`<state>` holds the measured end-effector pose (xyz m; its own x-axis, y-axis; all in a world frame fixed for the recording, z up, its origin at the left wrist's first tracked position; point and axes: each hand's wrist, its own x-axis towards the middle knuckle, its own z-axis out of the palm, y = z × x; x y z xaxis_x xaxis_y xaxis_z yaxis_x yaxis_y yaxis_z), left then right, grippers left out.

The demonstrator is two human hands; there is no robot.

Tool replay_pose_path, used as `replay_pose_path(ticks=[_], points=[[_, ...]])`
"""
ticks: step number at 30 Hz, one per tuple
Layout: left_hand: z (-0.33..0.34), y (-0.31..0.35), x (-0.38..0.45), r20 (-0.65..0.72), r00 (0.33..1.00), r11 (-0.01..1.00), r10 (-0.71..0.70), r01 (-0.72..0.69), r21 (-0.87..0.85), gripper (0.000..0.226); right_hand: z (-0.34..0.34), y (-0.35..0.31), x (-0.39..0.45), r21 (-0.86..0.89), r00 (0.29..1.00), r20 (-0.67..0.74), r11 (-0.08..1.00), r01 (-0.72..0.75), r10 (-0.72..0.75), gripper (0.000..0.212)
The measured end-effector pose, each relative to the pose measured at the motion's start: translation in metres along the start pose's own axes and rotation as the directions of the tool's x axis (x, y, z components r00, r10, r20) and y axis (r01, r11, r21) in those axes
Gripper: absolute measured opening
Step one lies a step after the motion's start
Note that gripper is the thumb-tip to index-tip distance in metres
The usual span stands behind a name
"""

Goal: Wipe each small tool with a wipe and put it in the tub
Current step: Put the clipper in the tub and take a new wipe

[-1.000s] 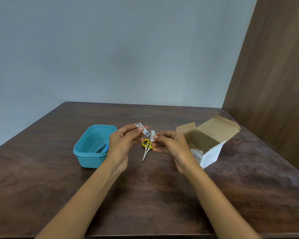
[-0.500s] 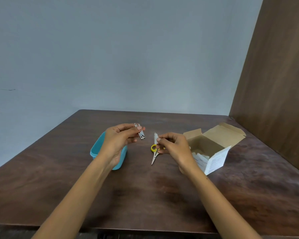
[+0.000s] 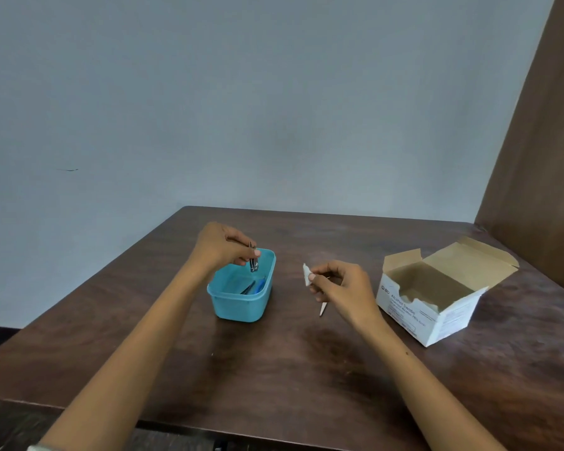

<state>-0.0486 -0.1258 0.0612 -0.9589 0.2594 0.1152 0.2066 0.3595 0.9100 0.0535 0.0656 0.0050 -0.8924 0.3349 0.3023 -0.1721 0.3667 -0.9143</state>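
Metal clipper (image 3: 253, 264) above tub (image 3: 241, 307) rim

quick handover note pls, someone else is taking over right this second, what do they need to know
Left hand: pinches the nail clipper, hanging it over the open tub.
Right hand: pinches the wipe in the air.
Scissors: on the table under the right hand, mostly hidden.
Swab box: open, at right.
Done: at least one dark tool in the tub.
Left: release the clipper into the tub, then wipe the scissors and put them in.
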Motion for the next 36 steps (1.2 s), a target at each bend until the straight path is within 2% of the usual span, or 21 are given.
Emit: replay_pose_path(ticks=[3, 7, 12, 16, 20, 23, 27, 31, 36], points=[[0.004, -0.006, 0.005, 0.037, 0.999, 0.986, -0.005, -0.001, 0.167, 0.017, -0.002, 0.003, 0.000, -0.037, 1.000, -0.017, 0.999, 0.010, -0.011, 0.016], [0.011, -0.011, 0.006, 0.044, 0.998, 0.951, 0.048, -0.060, 0.303, 0.016, -0.005, 0.004, 0.002, -0.084, 0.999, -0.032, 0.996, 0.018, -0.021, 0.023], [0.021, -0.012, 0.001, -0.007, 0.987, 0.923, 0.159, -0.146, 0.355, 0.013, -0.007, 0.006, 0.003, -0.097, 0.998, -0.055, 0.995, 0.008, -0.013, 0.022], [0.040, -0.003, -0.010, -0.061, 0.953, 0.898, 0.297, -0.257, 0.358, 0.010, -0.012, 0.006, 0.004, -0.088, 0.992, -0.128, 0.996, 0.009, -0.020, 0.026], [0.066, 0.007, -0.021, -0.061, 0.925, 0.886, 0.376, -0.339, 0.316, 0.011, -0.025, 0.003, 0.004, -0.093, 0.977, -0.211, 0.996, 0.012, -0.032, 0.027], [0.086, 0.011, -0.024, -0.005, 0.929, 0.885, 0.370, -0.351, 0.307, 0.012, -0.036, -0.001, 0.007, -0.117, 0.965, -0.258, 0.993, 0.022, -0.052, 0.026], [0.108, 0.007, -0.020, 0.049, 0.939, 0.888, 0.340, -0.338, 0.312, 0.011, -0.045, 0.003, 0.008, -0.165, 0.965, -0.253, 0.986, 0.025, -0.067, 0.024], [0.123, -0.004, -0.019, 0.079, 0.951, 0.879, 0.299, -0.307, 0.364, 0.015, -0.044, 0.014, 0.004, -0.232, 0.969, -0.235, 0.973, 0.016, -0.072, 0.011], [0.135, -0.014, -0.021, 0.186, 0.961, 0.841, 0.204, -0.269, 0.469, 0.022, -0.039, 0.013, 0.005, -0.311, 0.975, -0.202, 0.950, 0.027, -0.094, 0.005]])
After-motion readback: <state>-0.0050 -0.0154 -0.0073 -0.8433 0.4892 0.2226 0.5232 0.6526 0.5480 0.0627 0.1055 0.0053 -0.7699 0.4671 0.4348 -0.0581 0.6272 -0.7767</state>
